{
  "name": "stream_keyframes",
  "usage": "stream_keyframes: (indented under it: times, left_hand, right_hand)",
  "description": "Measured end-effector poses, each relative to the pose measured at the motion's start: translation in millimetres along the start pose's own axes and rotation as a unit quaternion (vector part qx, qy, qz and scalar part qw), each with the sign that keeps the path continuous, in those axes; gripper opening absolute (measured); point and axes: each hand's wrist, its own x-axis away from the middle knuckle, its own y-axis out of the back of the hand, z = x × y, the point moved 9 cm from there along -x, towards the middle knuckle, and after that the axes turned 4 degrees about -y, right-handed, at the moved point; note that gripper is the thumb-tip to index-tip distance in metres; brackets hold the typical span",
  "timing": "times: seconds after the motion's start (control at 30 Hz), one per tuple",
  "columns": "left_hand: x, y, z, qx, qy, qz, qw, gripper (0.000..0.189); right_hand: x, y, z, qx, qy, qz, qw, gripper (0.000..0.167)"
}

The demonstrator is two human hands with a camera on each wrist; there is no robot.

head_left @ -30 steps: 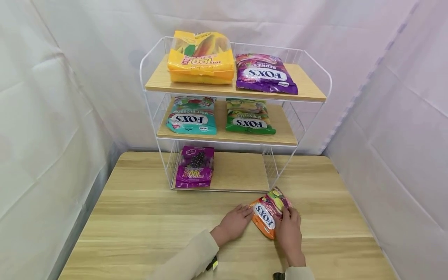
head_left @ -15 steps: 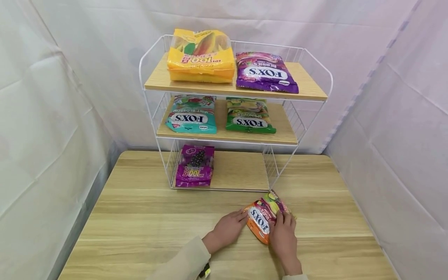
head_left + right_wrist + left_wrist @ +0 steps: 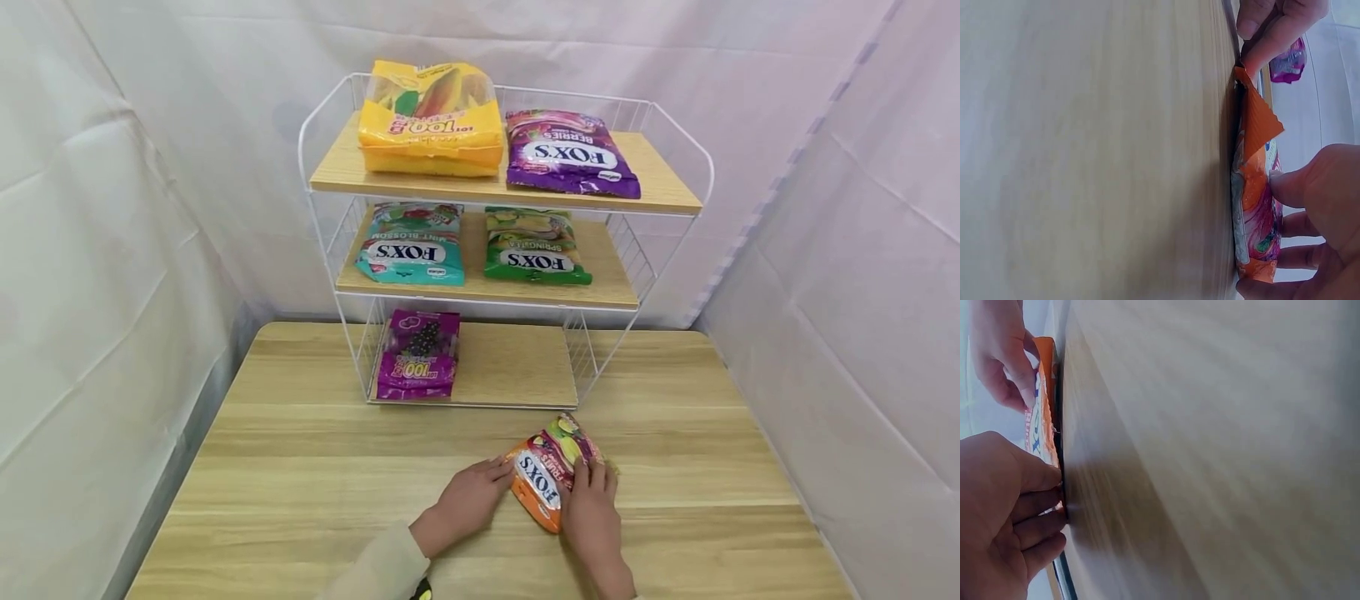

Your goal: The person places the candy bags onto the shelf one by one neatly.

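In the head view an orange and dark-red candy bag [image 3: 542, 481] marked FOX'S FRUITS lies slanted on the table, in front of the wire rack. My right hand [image 3: 592, 512] grips it from the right; in the right wrist view the thumb [image 3: 1288, 189] presses its face while the other fingers reach round its side. At the bag's left edge, my left hand [image 3: 468, 504] rests low on the table with fingertips touching the orange corner. The left wrist view shows that hand [image 3: 997, 512] close up, its fingers right against the bag's edge [image 3: 1047, 419].
Behind the bag stands a three-tier white wire rack with wooden shelves [image 3: 517, 367]. It bears a yellow bag [image 3: 431, 121], purple berries bag [image 3: 570, 154], teal mint bag [image 3: 412, 246], green tea bag [image 3: 534, 246] and magenta grape bag [image 3: 418, 357]. White cloth walls [image 3: 112, 250] enclose the table.
Both hands have slid the fruit candy bag left and toward me, away from the rack's front right corner. The bags on the rack have not moved.
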Motion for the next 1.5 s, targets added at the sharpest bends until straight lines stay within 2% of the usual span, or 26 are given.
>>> stream_keyframes:
  times: [0.2,0.37,0.5,0.6,0.77,0.83,0.97,1.0,1.1,1.23,1.3,1.37,1.5]
  left_hand:
    - [6.6,9.4,4.3,0.012,0.018,-0.011,0.9997,0.032]
    - [2.6,23.2,11.5,0.059,0.023,-0.053,0.9966,0.022]
    - [-7.2,32.5,17.7,0.108,0.027,-0.092,0.9896,0.019]
    - [-20.9,30.2,21.3,0.171,0.041,-0.097,0.9796,0.022]
    - [-40.5,14.9,24.7,0.261,0.073,-0.058,0.9607,0.034]
    - [-44.7,9.3,26.8,0.287,0.088,-0.046,0.9526,0.039]
    - [-51.2,4.1,31.7,0.333,0.117,-0.047,0.9343,0.042]
    - [-52.6,3.9,32.4,0.340,0.121,-0.051,0.9313,0.042]
    - [-54.2,3.1,33.9,0.337,0.126,-0.051,0.9315,0.042]
    - [-53.2,3.0,34.1,0.322,0.130,-0.047,0.9366,0.039]
    - [-50.5,3.6,35.1,0.320,0.138,-0.048,0.9362,0.038]
    - [-46.7,4.4,37.4,0.325,0.152,-0.053,0.9321,0.036]
    - [-38.2,3.2,44.4,0.340,0.190,-0.066,0.9188,0.036]
  right_hand:
    - [0.4,-3.1,12.1,-0.010,0.017,0.007,0.9998,0.050]
    - [1.2,-1.9,16.3,-0.032,0.020,-0.007,0.9993,0.051]
    - [2.6,-1.2,14.9,-0.064,0.007,-0.027,0.9976,0.056]
    - [4.9,3.3,11.3,-0.091,-0.011,-0.047,0.9947,0.061]
    - [12.5,10.9,6.8,-0.127,-0.044,-0.079,0.9877,0.065]
    - [15.1,11.2,4.1,-0.131,-0.071,-0.080,0.9856,0.066]
    - [16.2,9.7,-2.2,-0.133,-0.120,-0.065,0.9816,0.067]
    - [15.6,9.6,-3.1,-0.135,-0.128,-0.061,0.9807,0.067]
    - [13.1,9.1,-2.9,-0.138,-0.134,-0.054,0.9798,0.068]
    - [10.9,6.3,1.5,-0.132,-0.114,-0.051,0.9833,0.065]
    - [10.6,4.2,4.9,-0.126,-0.097,-0.048,0.9861,0.062]
    - [10.5,2.7,8.7,-0.123,-0.080,-0.047,0.9881,0.058]
    - [9.0,-0.7,16.3,-0.115,-0.050,-0.038,0.9914,0.056]
